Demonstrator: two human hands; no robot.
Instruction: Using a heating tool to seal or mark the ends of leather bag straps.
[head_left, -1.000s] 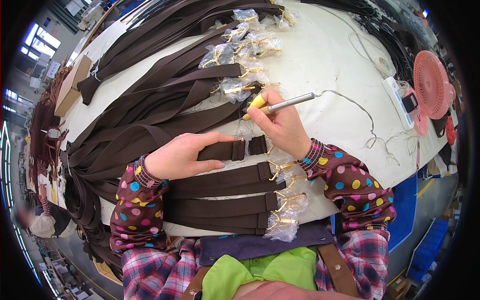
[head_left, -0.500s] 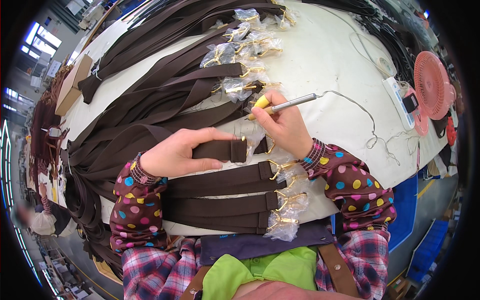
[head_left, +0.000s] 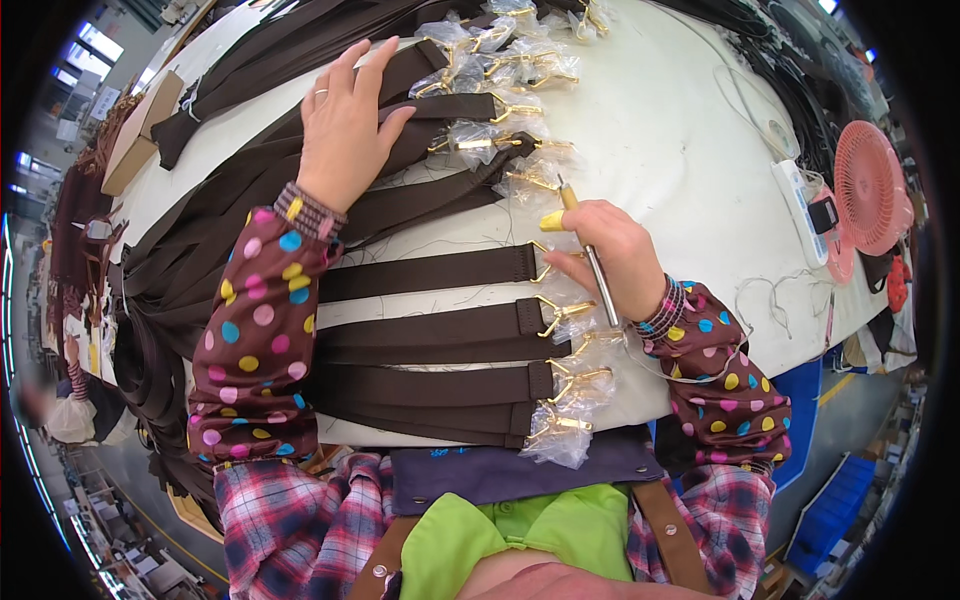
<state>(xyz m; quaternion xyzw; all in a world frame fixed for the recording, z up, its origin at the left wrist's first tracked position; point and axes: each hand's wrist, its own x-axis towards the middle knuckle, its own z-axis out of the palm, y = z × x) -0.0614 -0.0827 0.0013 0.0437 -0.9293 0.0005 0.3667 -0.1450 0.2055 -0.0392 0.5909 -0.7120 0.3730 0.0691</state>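
Note:
My left hand [head_left: 340,135] reaches over dark brown straps [head_left: 450,110] at the upper middle, fingers apart and curved, near or touching them; whether it grips one cannot be made out. My right hand [head_left: 610,255], a yellow cover on one finger, is closed on a slim metal tool [head_left: 598,280] with a pale wooden tip and a wire from its lower end. Below it, several straps [head_left: 430,330] lie side by side, their ends fitted with gold hooks [head_left: 570,380] in clear plastic wrap. More wrapped hooks [head_left: 530,70] lie at the top.
On the white table [head_left: 700,220] are a cardboard box [head_left: 140,130], a power strip [head_left: 800,215], a pink fan [head_left: 865,185] and loose wires. Blue bins [head_left: 830,510] stand on the floor at right. Another person [head_left: 70,410] is at far left.
My left hand has left the middle strap end and moved up to the upper straps. My right hand moved right and slightly down, turning the tool from sloping to steep, tip upward.

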